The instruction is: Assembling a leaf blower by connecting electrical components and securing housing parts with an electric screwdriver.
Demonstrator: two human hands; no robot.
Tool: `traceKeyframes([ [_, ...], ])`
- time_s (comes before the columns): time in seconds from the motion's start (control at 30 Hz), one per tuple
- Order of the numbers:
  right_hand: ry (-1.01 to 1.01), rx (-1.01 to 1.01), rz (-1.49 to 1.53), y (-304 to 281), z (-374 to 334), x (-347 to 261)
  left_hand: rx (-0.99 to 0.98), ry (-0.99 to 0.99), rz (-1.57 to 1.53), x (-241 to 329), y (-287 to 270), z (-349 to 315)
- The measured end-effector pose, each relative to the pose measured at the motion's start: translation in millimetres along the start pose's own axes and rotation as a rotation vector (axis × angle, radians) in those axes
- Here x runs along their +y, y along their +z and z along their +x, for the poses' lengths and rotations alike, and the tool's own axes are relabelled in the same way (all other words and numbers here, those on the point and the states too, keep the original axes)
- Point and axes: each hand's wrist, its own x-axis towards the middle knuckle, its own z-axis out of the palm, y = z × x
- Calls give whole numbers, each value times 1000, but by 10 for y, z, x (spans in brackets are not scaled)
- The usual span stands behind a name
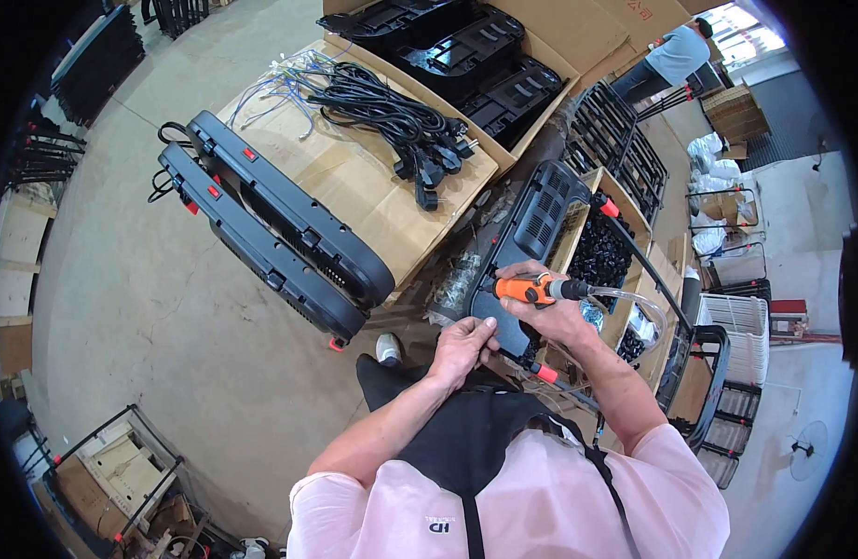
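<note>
A long black plastic housing with a vented raised end lies in front of me, slanting up to the right. My right hand is wrapped round an orange power screwdriver, its tip side turned left over the housing. From the tool's black rear end a clear hose curves off to the right. The fingers of my left hand are closed at the housing's near left edge, with the thumb on top. Its fingertips are partly hidden. Beside the housing runs a black tube frame with red fittings.
To the left, two long black housings stand on edge by a cardboard surface bearing bundled black power cords. Behind is a carton of black shells. A wooden bin holds small black parts. Another person stands far right.
</note>
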Motion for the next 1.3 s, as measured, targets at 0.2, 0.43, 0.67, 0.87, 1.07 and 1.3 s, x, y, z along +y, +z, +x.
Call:
traceKeyframes([
  [0.2,15,-4,-14,24,2,-50,128,91,67,-27,-71,-44],
  [0.43,-10,16,92,-14,-59,-91,120,87,-285,-14,-71,-54],
  [0.67,0,118,422,-510,-384,-175,118,-20,-381,174,114,199],
  [0.87,-81,209,468,-1224,-463,38,-34,-96,-546,413,882,876],
  [1.07,-55,327,427,-1922,-545,554,-192,-252,-635,469,1697,1520],
  [1.3,46,435,525,-2599,-336,1051,-141,-249,-545,368,2463,2144],
])
